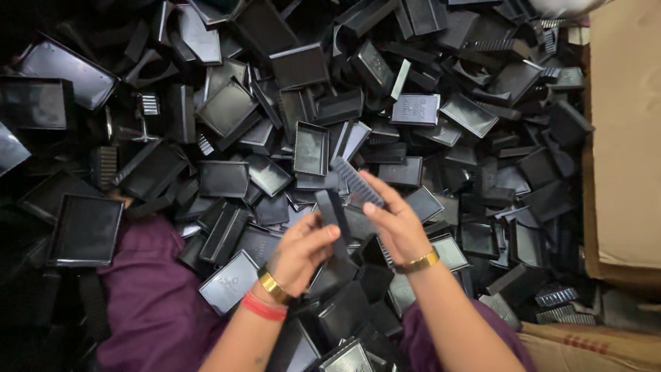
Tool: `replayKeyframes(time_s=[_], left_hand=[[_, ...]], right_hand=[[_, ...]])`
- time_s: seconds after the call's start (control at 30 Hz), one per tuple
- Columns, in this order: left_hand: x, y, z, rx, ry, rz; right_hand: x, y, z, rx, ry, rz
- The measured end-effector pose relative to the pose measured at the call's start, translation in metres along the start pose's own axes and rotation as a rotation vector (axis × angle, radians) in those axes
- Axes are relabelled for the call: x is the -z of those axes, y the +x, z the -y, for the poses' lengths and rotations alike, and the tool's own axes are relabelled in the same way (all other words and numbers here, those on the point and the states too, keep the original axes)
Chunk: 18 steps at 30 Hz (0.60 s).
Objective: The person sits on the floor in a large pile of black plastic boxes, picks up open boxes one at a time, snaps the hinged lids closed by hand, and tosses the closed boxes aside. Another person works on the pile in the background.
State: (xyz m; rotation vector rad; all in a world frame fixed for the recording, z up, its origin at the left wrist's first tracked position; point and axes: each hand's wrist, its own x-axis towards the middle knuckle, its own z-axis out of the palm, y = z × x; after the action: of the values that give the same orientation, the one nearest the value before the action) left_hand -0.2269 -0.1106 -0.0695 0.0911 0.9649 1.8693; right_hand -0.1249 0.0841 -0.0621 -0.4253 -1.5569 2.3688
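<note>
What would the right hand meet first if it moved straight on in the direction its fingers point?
Probably the ribbed black piece that the right hand already grips at its fingertips; beyond it lies an open black tray on the pile, though depth is unclear.

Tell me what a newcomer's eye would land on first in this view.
First, the huge heap of black plastic trays and lids filling almost the whole frame. Next, at lower centre, the two bare hands: the right hand pinches a ribbed black piece, and the left hand holds another black part, each wrist with a gold bangle. A brown cardboard box lines the right edge, and purple cloth shows at lower left.
</note>
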Motion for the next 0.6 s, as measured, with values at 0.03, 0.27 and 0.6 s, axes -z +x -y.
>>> replayKeyframes(time_s=[0.03,0.27,0.6], left_hand=[[-0.002,-0.003,0.001,0.033,-0.021,0.034],[-0.005,-0.010,0.006,-0.120,-0.185,-0.120],[0.011,-0.006,0.003,-0.683,0.742,-0.365]], right_hand=[[-0.007,-0.005,-0.002,-0.001,0.082,0.051],[-0.043,-0.018,-0.016,-0.030,0.108,0.167],[-0.043,-0.026,-0.023,0.107,-0.588,0.086]])
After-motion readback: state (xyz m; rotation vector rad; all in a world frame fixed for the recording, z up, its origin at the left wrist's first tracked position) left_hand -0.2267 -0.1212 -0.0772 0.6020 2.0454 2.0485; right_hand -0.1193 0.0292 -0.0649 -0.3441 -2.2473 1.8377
